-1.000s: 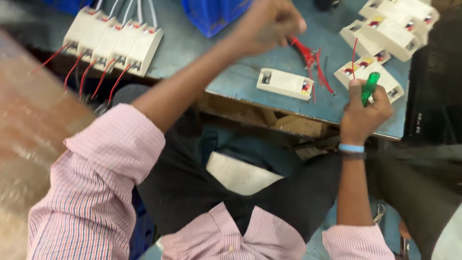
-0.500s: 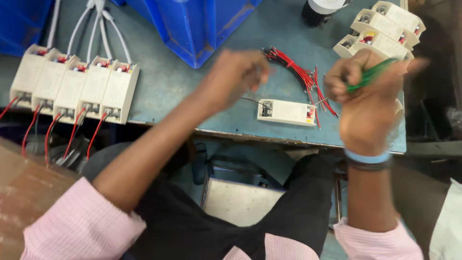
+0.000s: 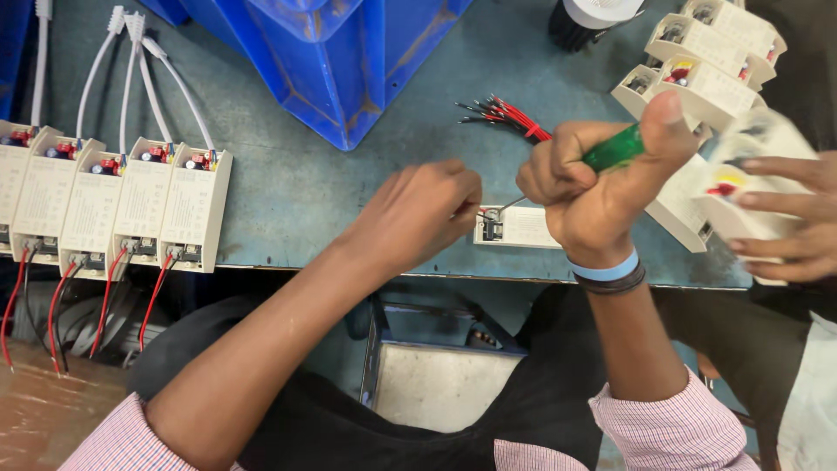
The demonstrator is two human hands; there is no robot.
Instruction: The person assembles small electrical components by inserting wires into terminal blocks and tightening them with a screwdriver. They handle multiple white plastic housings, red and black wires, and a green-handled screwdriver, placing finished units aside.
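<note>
Right hand clenched in a fist grip around a green-handled screwdriver, thumb pressed up along the handle. The thin metal shaft runs down and left from the fist, tip at the terminal end of a small white driver box. That box lies flat on the blue-grey counter, near its front edge, directly under the two hands.

Left hand curled, knuckles up, resting at the left end of the same box; fingers pinch something at the terminal, likely a thin wire, but what exactly is hidden under the knuckles. Blue wristband with a dark band beside it on the right wrist. Both sleeves pink-striped, pushed up.

Just behind the hands, a loose bundle of red and black wires lies on the counter. Far right, a stack of white boxes, tilted and overlapping. Another person's hand enters from the right edge, fingers on one blurred white box.

Left side: a row of finished white boxes set side by side at the counter edge, white cables leading up from them, red and black leads hanging off the front. A blue plastic bin stands at top centre.
</note>
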